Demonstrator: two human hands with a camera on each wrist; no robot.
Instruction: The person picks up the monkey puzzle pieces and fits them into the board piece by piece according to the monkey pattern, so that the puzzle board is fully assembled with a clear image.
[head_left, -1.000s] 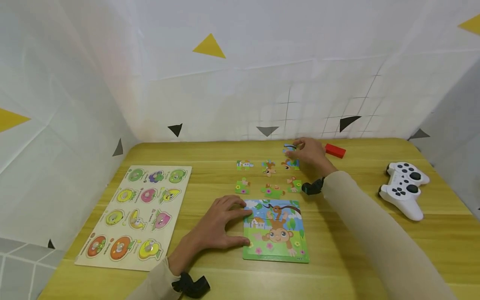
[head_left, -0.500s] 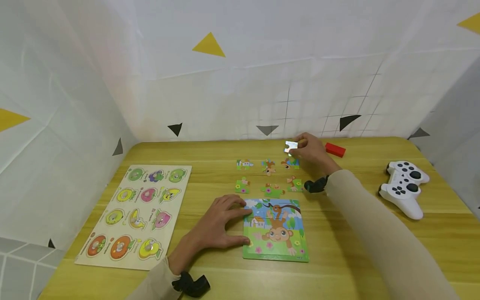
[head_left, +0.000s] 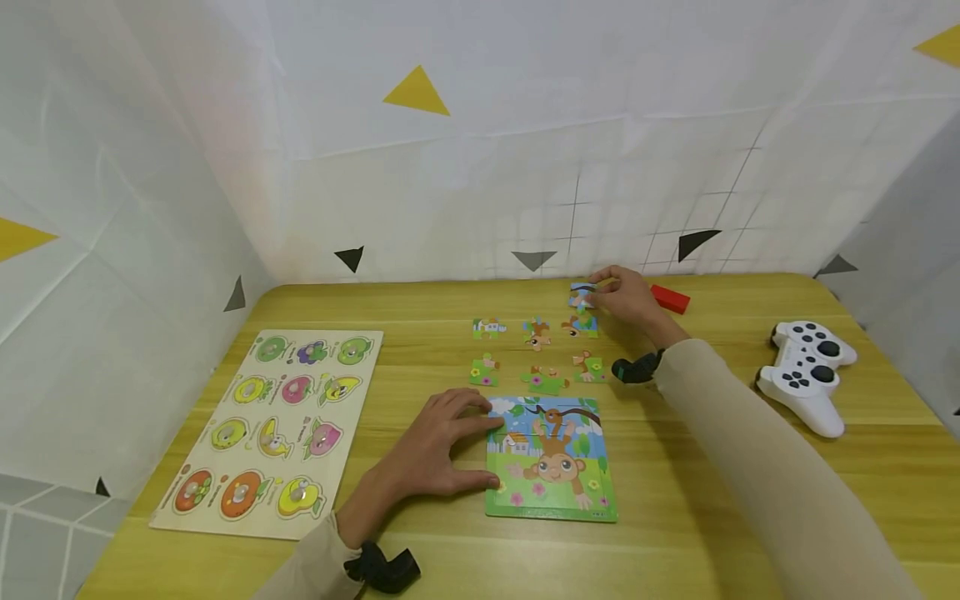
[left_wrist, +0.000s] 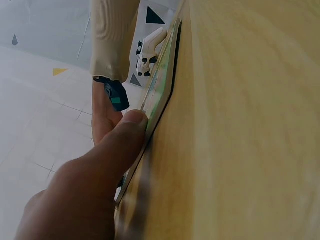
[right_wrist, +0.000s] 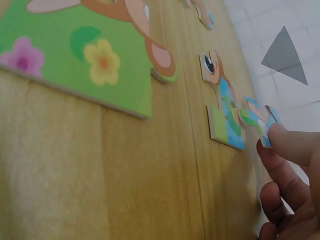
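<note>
Near the table's back edge, my right hand (head_left: 630,296) pinches a blue jigsaw piece (head_left: 581,294) with a dark branch printed on it. In the right wrist view, thumb and forefinger hold that piece's edge, close beside a piece with an eye (right_wrist: 222,100). My left hand (head_left: 442,446) lies at the left side of the square monkey puzzle board (head_left: 551,514); its thumb and forefinger touch the board's edge. The left wrist view has the thumb (left_wrist: 132,120) against that edge, with the other fingers hidden. Several loose pieces, including a flower piece (head_left: 484,372), lie in rows behind the board.
A wooden fruit knob puzzle (head_left: 296,433) covers the table's left side. On the right sits a white game controller (head_left: 806,375). A red block (head_left: 670,299) lies just beyond my right hand. White patterned cloth (head_left: 480,167) hangs behind the table.
My right hand has tilted the branch piece so its pale side flashed, then brought the picture side back into view, a little right of before. My left hand has stayed put.
</note>
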